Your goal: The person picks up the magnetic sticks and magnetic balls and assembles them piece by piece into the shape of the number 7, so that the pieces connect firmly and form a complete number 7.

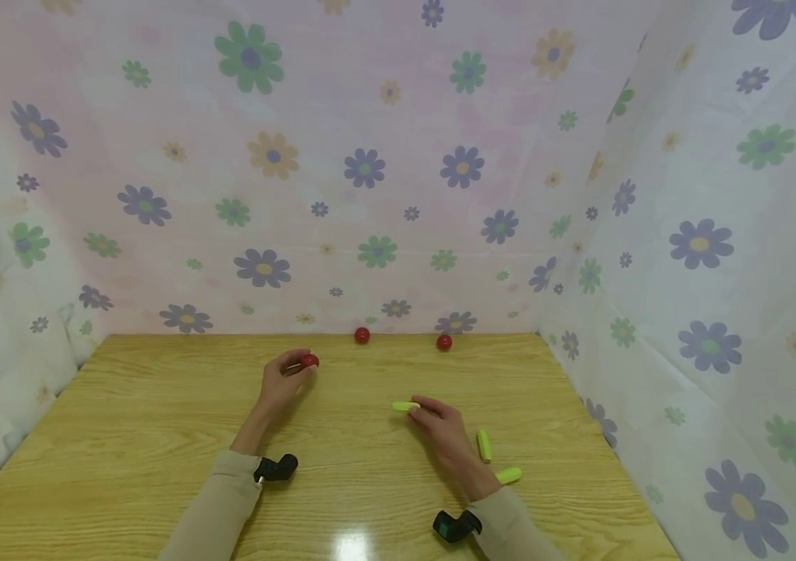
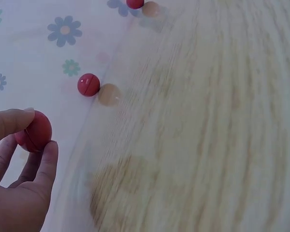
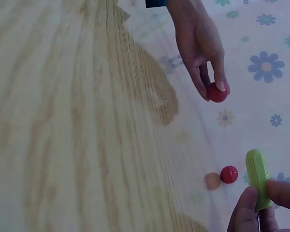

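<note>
My left hand point(image 1: 284, 382) pinches a small red ball point(image 2: 37, 131) between thumb and fingertips, toward the left of the table. A fine seam line runs across the ball. In the head view, my right hand point(image 1: 448, 436) is right of centre and holds a short yellow-green stick point(image 3: 258, 176) by one end, its other end pointing left. Ridges run along the stick's length in the right wrist view. Two similar yellow-green sticks lie near my right wrist: one whole stick point(image 1: 485, 446), and another stick point(image 1: 509, 475) partly hidden behind the wrist.
At the table's back edge sit two more red balls, one near the middle point(image 1: 362, 335) and one farther right point(image 1: 444, 342). Flower-patterned cloth point(image 1: 327, 234) stands behind the wood-grain table point(image 1: 159, 436) and along both sides. Black wrist cameras point(image 1: 277, 468) are strapped at both sleeves.
</note>
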A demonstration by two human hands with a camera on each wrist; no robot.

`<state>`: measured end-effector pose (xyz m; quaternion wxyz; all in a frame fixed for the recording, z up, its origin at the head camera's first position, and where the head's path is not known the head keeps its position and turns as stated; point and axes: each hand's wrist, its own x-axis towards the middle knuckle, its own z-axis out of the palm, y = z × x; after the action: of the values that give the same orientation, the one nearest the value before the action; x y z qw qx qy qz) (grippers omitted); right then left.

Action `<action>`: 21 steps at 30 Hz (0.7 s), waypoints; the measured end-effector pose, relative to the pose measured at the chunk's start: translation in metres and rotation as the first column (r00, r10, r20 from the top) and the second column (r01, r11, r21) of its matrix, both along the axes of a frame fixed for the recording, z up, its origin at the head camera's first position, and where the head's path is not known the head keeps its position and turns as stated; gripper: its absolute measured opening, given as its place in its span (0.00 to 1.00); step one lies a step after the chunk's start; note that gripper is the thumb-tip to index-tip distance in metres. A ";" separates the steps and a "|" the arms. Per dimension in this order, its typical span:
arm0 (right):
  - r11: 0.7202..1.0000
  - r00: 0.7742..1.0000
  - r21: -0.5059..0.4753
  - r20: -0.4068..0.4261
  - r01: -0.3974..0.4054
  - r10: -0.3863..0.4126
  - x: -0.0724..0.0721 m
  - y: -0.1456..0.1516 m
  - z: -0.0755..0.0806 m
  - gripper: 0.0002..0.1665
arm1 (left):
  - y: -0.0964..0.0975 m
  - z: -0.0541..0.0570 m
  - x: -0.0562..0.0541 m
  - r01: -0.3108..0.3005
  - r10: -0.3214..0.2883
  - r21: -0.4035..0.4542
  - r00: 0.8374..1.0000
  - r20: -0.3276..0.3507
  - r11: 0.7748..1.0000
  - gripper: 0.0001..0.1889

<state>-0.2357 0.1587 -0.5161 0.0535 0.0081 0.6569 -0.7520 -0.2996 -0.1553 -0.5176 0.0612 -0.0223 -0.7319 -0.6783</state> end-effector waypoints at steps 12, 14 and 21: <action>0.989 0.999 0.143 -0.026 0.029 -0.026 -0.023 -0.022 -0.003 0.21 | 0.007 0.000 0.001 0.020 -0.020 0.005 1.000 0.022 1.000 0.22; 0.988 0.999 0.150 -0.022 0.029 -0.026 -0.027 -0.024 -0.004 0.21 | 0.008 -0.002 0.000 0.026 -0.026 0.002 0.999 0.029 1.000 0.21; 0.992 0.999 0.126 -0.035 0.028 -0.023 -0.032 -0.032 -0.005 0.21 | 0.015 -0.005 0.002 0.044 -0.044 0.017 0.999 0.021 0.999 0.20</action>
<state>-0.2674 0.1266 -0.5210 0.0321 0.0070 0.7040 -0.7095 -0.2981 -0.1405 -0.5227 0.0387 -0.0308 -0.7261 -0.6858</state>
